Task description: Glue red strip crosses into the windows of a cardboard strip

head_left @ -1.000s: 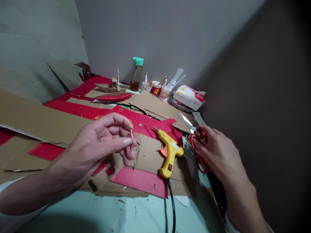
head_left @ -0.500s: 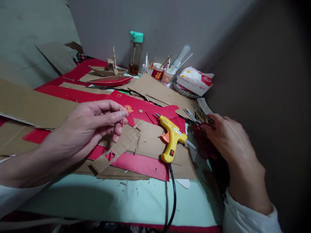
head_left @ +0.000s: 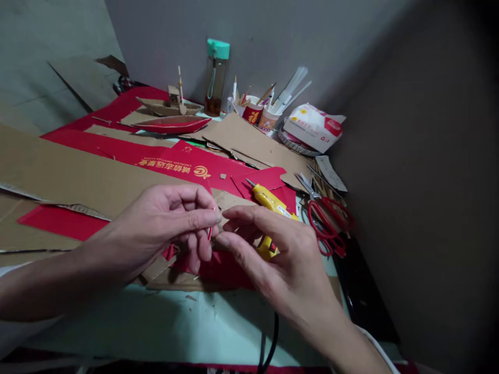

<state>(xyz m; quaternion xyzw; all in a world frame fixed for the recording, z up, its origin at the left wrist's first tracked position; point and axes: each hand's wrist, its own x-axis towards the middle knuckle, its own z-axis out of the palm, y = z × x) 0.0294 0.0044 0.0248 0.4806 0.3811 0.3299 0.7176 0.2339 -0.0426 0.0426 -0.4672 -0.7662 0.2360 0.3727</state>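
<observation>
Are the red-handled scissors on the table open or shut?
Shut, as far as shows: the scissors lie flat right of the glue gun, blades together in one point, no hand on them.

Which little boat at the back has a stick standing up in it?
The brown cardboard boat, the one farther back beside the bottle. A thin stick stands upright in it. The red boat lying just in front has nothing standing in it.

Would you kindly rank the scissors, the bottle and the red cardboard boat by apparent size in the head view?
1. Red cardboard boat, longest.
2. Bottle and scissors look alike; the scissors lie nearer the camera, so I won't rank them.
</observation>
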